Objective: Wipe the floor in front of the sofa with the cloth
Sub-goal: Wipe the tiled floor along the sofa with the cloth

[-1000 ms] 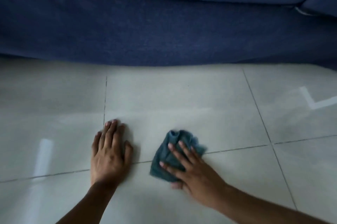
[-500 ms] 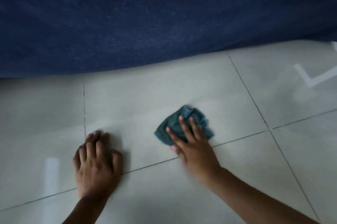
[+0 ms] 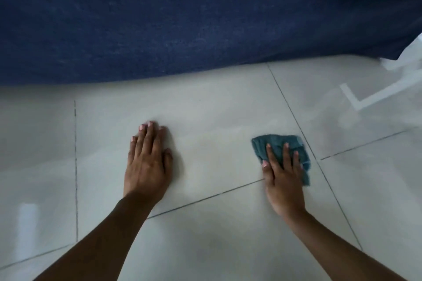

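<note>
A crumpled teal cloth [image 3: 275, 145] lies on the pale tiled floor [image 3: 217, 120] close to a grout line crossing. My right hand [image 3: 283, 180] presses flat on the cloth, fingers spread over its near part, so much of it is hidden under the palm. To the left, my left hand [image 3: 147, 162] rests flat on the bare tile with its fingers together and nothing in it. The dark blue sofa [image 3: 182, 24] fills the top of the view, its lower edge meeting the floor just beyond both hands.
Dark grout lines [image 3: 294, 116] run diagonally across the glossy tiles. Bright window reflections [image 3: 365, 102] shine on the floor at the right. A pale object [image 3: 411, 52] shows at the right edge beside the sofa's end.
My right hand has slid the cloth to the right along the floor, toward the grout crossing. My left hand has shifted forward and right on the tile. The view has swung.
</note>
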